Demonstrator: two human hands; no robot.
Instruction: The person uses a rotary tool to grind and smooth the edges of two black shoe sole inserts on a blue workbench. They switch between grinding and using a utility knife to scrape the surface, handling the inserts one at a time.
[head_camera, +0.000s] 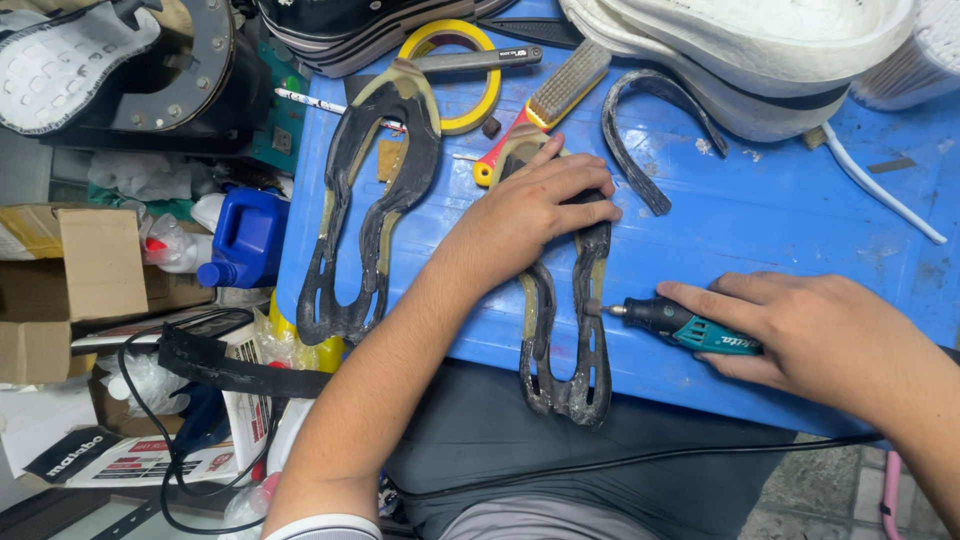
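The light fell bright and even from above — soft shadows under my hands, mild glare on the blue table (780, 200), edges slightly bowed.

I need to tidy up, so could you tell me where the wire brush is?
The brush lies at the top centre of the blue table, just above the left hand, beside the yellow tape roll.

Left hand (530, 210) presses black sole frame (572, 340) on blue table (780, 220); right hand (820, 335) holds rotary tool (680, 325) against it
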